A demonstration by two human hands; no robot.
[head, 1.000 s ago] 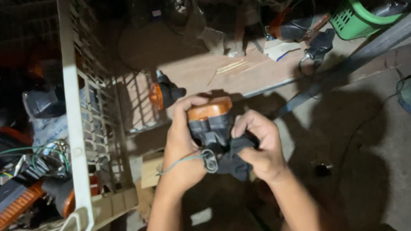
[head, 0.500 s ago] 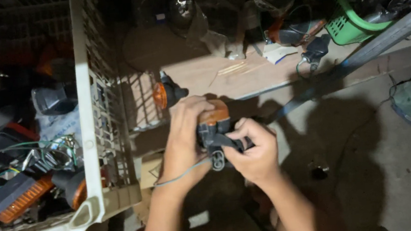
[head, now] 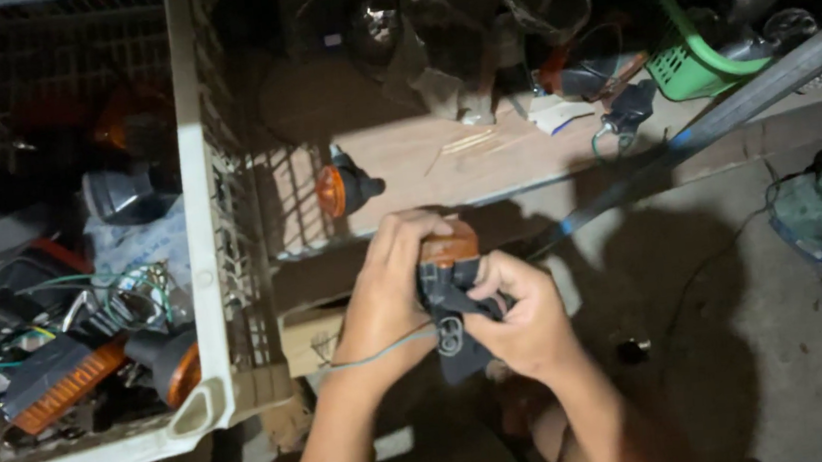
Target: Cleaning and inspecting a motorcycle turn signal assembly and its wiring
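Both hands (head: 458, 302) grip orange-lensed black lamp (head: 448, 278); white crate (head: 205, 281) left.

Crate (head: 200, 231) left of board (head: 446, 172); basket (head: 692, 68) right.

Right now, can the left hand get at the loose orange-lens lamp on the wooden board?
Probably yes. The lamp lies in the open on the board, just beyond the left hand, with nothing between. But both hands grip the black-and-orange lamp unit, so the left would have to let go.

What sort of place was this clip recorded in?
Most likely a vehicle-parts workshop or storeroom. A white plastic crate is packed with used lamps and wiring, a loose orange indicator lamp lies on a wooden board, and both hands, left hand and right hand, hold another orange-lensed lamp.
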